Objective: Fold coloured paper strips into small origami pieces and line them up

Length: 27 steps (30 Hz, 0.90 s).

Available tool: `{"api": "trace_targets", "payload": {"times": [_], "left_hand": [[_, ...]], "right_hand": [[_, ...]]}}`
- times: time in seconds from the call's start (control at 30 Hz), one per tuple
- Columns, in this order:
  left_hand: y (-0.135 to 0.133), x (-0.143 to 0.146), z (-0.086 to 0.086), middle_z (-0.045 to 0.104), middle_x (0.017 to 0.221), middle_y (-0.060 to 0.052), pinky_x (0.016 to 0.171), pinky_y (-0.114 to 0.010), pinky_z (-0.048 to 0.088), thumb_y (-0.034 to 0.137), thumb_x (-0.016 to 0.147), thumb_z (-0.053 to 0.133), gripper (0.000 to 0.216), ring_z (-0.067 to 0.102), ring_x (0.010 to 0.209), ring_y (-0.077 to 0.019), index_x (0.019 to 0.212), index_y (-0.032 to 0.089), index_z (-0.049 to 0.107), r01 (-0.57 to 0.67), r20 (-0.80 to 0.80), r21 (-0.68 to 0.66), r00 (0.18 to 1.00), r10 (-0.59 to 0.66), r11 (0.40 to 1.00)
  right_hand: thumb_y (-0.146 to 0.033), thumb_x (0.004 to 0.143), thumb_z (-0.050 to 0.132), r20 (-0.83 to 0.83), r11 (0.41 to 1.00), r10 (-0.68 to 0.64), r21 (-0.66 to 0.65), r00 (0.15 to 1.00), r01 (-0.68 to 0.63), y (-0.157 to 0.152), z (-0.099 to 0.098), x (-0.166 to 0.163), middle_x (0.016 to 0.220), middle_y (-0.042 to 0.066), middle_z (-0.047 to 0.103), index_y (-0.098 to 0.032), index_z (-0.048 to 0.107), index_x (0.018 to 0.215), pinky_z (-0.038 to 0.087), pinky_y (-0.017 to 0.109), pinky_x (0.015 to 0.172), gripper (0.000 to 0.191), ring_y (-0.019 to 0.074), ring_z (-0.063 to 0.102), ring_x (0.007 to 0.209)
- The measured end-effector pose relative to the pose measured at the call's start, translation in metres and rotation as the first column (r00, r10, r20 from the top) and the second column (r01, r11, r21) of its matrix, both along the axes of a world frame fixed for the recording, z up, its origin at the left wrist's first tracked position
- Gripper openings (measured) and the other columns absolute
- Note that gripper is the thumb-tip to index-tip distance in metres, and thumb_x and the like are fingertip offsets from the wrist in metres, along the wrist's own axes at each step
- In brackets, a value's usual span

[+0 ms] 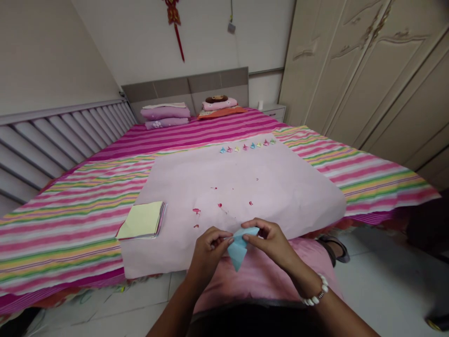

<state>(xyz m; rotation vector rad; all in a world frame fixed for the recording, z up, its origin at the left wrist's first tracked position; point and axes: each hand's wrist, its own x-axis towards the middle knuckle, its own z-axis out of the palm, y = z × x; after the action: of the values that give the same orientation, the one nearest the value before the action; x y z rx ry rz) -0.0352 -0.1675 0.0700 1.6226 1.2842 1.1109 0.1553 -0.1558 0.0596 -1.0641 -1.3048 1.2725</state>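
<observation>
A light blue folded paper piece [239,249], pointed downward, is held between both hands above my lap. My left hand [209,247] pinches its left upper edge with fingers closed. My right hand [271,239], with a white bead bracelet at the wrist, pinches the right upper edge. Both hands hover just past the near edge of a large pale pink sheet [245,187] spread on the striped bed [70,206].
A stack of coloured paper squares [143,220], yellow on top, lies left of my hands. A row of several small folded paper figures [247,146] sits at the pink sheet's far edge. Small red scraps dot the sheet. Pillows lie by the headboard; a wardrobe [368,70] stands right.
</observation>
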Motion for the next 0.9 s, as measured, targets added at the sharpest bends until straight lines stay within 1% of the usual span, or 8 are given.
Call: {"api": "trace_targets", "payload": {"times": [0.1, 0.17, 0.23, 0.3, 0.4, 0.5, 0.67, 0.9], "left_hand": [[0.001, -0.001, -0.002, 0.059, 0.067, -0.002, 0.058, -0.024, 0.039, 0.028, 0.074, 0.068, 0.012, 0.05, 0.062, -0.0131, 0.071, 0.018, 0.073, -0.016, 0.011, -0.037, 1.0, 0.017, 0.999], [0.002, 0.0, -0.003, 0.061, 0.066, -0.002, 0.059, -0.024, 0.04, 0.029, 0.074, 0.068, 0.014, 0.052, 0.063, -0.0137, 0.067, 0.016, 0.071, -0.019, 0.071, -0.117, 0.997, 0.028, 0.993], [0.002, 0.001, -0.003, 0.062, 0.064, -0.001, 0.06, -0.024, 0.041, 0.031, 0.072, 0.068, 0.017, 0.053, 0.063, -0.0141, 0.066, 0.016, 0.069, -0.015, 0.151, -0.21, 0.987, 0.048, 0.978], [0.002, 0.003, -0.003, 0.061, 0.059, 0.0, 0.057, -0.023, 0.04, 0.033, 0.071, 0.069, 0.018, 0.052, 0.06, -0.0131, 0.066, 0.015, 0.068, -0.022, 0.211, -0.278, 0.974, 0.084, 0.96], [0.002, 0.006, -0.003, 0.056, 0.055, 0.003, 0.053, -0.021, 0.036, 0.035, 0.07, 0.07, 0.021, 0.047, 0.055, -0.0104, 0.067, 0.015, 0.068, -0.058, 0.273, -0.318, 0.95, 0.15, 0.946], [0.001, 0.007, -0.005, 0.055, 0.054, 0.004, 0.052, -0.021, 0.035, 0.037, 0.07, 0.071, 0.023, 0.044, 0.053, -0.0092, 0.067, 0.015, 0.067, -0.068, 0.317, -0.323, 0.932, 0.175, 0.944], [0.0, 0.005, -0.009, 0.052, 0.052, 0.005, 0.05, -0.02, 0.032, 0.039, 0.07, 0.071, 0.025, 0.041, 0.051, -0.0085, 0.067, 0.015, 0.066, -0.068, 0.29, -0.334, 0.942, 0.171, 0.94], [0.001, 0.006, 0.0, 0.065, 0.066, -0.001, 0.062, -0.025, 0.043, 0.04, 0.07, 0.071, 0.026, 0.056, 0.066, -0.0154, 0.074, 0.014, 0.071, 0.1, 0.294, -0.341, 0.956, 0.005, 0.935]], "right_hand": [[-0.029, 0.065, 0.077, 0.06, 0.996, -0.032, 0.085, 0.998, 0.027, 0.002, 0.002, -0.001, 0.067, 0.0, 0.058, -0.02, 0.074, 0.071, 0.037, 0.027, 0.056, 0.011, 0.013, 0.047, 0.06], [-0.031, 0.064, 0.078, -0.014, 0.995, -0.05, 0.082, 0.999, 0.051, 0.003, 0.003, -0.002, 0.074, 0.002, 0.06, -0.02, 0.073, 0.067, 0.04, 0.028, 0.062, 0.012, 0.0157, 0.052, 0.069], [-0.037, 0.065, 0.078, -0.19, 0.999, -0.046, -0.025, 0.981, 0.042, 0.002, 0.003, -0.005, 0.083, 0.004, 0.064, -0.021, 0.073, 0.074, 0.043, 0.03, 0.07, 0.019, 0.0184, 0.056, 0.078], [-0.042, 0.066, 0.077, -0.39, 0.985, -0.02, -0.165, 0.921, -0.049, -0.001, 0.002, -0.01, 0.088, 0.005, 0.068, -0.022, 0.072, 0.09, 0.044, 0.032, 0.075, 0.032, 0.0192, 0.059, 0.08], [-0.038, 0.059, 0.083, -0.525, 0.951, 0.067, -0.225, 0.848, -0.214, -0.007, -0.002, -0.021, 0.078, 0.003, 0.069, -0.02, 0.07, 0.094, 0.046, 0.031, 0.072, 0.042, 0.0172, 0.06, 0.071], [-0.03, 0.058, 0.084, -0.489, 0.949, 0.103, -0.212, 0.866, -0.232, -0.011, -0.006, -0.031, 0.071, 0.002, 0.068, -0.016, 0.071, 0.08, 0.045, 0.028, 0.066, 0.03, 0.0152, 0.058, 0.065], [-0.033, 0.063, 0.08, -0.39, 0.961, 0.033, -0.241, 0.92, -0.137, -0.011, -0.01, -0.033, 0.063, 0.0, 0.065, -0.014, 0.072, 0.07, 0.041, 0.026, 0.059, 0.021, 0.0125, 0.053, 0.057], [-0.039, 0.059, 0.081, -0.244, 0.956, 0.08, -0.255, 0.966, -0.143, -0.012, -0.008, -0.031, 0.053, -0.004, 0.054, -0.015, 0.066, 0.061, 0.032, 0.023, 0.05, 0.028, 0.0095, 0.042, 0.049]]}}
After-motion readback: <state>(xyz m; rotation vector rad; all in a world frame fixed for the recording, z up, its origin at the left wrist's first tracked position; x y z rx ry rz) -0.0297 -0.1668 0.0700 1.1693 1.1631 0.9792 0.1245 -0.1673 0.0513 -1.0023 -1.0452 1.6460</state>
